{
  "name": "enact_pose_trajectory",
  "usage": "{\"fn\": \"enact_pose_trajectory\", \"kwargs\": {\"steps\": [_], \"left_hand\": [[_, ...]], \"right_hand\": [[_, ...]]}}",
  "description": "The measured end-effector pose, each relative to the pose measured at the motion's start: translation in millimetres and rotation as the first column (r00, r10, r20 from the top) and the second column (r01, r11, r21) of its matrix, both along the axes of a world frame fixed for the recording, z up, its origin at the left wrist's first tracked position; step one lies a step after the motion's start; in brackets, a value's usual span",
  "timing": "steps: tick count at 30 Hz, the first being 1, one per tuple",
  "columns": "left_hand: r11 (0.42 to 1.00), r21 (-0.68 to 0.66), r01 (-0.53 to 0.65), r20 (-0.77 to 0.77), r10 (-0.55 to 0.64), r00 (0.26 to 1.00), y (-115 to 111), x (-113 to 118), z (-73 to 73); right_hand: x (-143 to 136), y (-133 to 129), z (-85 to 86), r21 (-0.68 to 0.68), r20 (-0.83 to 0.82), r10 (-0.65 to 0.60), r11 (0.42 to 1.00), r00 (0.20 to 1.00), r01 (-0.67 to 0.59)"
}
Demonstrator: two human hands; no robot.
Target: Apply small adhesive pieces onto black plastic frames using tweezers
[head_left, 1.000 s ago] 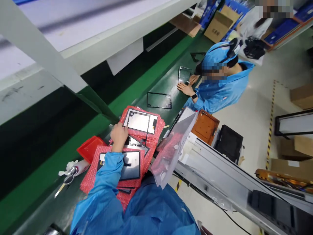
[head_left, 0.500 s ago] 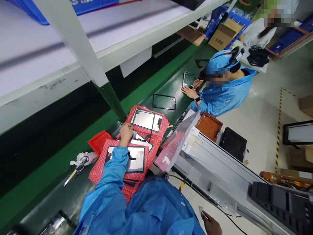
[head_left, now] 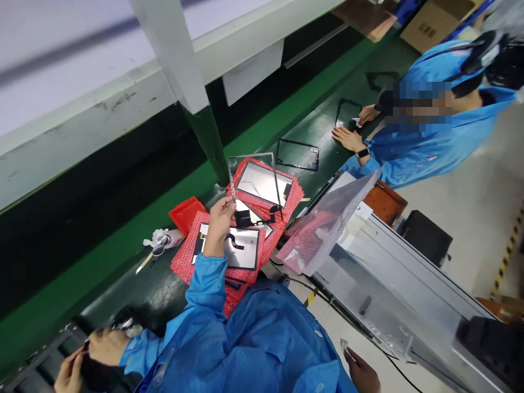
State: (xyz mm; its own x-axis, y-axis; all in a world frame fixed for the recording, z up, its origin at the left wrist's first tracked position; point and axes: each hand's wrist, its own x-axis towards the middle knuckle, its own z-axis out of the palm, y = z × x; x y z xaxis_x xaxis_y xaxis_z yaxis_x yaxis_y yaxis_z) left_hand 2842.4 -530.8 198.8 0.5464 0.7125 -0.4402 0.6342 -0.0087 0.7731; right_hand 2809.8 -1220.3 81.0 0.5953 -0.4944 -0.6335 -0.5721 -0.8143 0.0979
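Under our left hand (head_left: 220,222) we have the table (head_left: 159,297), red wrap (head_left: 184,263) and screens (head_left: 250,248). This hand pinches a frame (head_left: 277,185) by one side, above them. Our right hand (head_left: 363,374), well apart, grips a pale piece (head_left: 344,344).

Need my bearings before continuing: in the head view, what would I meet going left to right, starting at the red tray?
Red tray, left hand holding a thin frame, dark frame lying flat, black wristwatch, dark case.
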Motion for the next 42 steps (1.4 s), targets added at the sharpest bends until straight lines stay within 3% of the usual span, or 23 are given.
{"fn": "enact_pose_trajectory", "kwargs": {"steps": [5,9,13,20,24,33,36,39,42], "left_hand": [[0.972,-0.118,-0.203,0.170,0.221,0.960,-10.6,-72.3,35.1],[0.943,-0.185,-0.277,0.209,0.314,0.926,-21.5,-97.7,48.9],[0.941,-0.217,-0.260,0.218,0.307,0.926,-28.4,-81.3,47.6],[0.956,-0.249,-0.152,0.348,0.235,0.908,-36.6,-7.6,38.7],[0.961,-0.264,-0.078,0.479,0.201,0.854,-39.1,19.7,38.0],[0.954,-0.295,-0.047,0.580,0.218,0.785,-47.8,13.2,53.4],[0.940,-0.331,-0.087,0.602,0.281,0.748,-52.3,8.2,64.4],[0.896,-0.389,-0.215,0.625,0.428,0.653,-60.3,3.4,79.3],[0.846,-0.438,-0.305,0.651,0.533,0.541,-68.9,-3.3,86.3]], "right_hand": [[9.7,6.8,4.2,-0.003,0.000,0.054,0.999,0.999,-0.054],[22.5,9.7,5.3,-0.018,-0.011,0.088,0.996,0.996,-0.088],[35.2,11.0,5.3,-0.022,-0.024,0.104,0.994,0.994,-0.104],[44.6,15.4,-0.8,-0.024,-0.077,0.097,0.995,0.992,-0.099],[47.8,19.8,-1.1,-0.012,-0.083,0.108,0.994,0.991,-0.109],[61.8,36.4,3.4,0.023,-0.086,0.190,0.982,0.978,-0.189],[54.4,48.0,12.5,0.055,-0.089,0.211,0.977,0.973,-0.206],[38.2,58.1,22.3,0.100,-0.037,0.224,0.971,0.974,-0.219],[28.6,58.8,19.8,0.110,0.040,0.239,0.964,0.970,-0.242]]}}
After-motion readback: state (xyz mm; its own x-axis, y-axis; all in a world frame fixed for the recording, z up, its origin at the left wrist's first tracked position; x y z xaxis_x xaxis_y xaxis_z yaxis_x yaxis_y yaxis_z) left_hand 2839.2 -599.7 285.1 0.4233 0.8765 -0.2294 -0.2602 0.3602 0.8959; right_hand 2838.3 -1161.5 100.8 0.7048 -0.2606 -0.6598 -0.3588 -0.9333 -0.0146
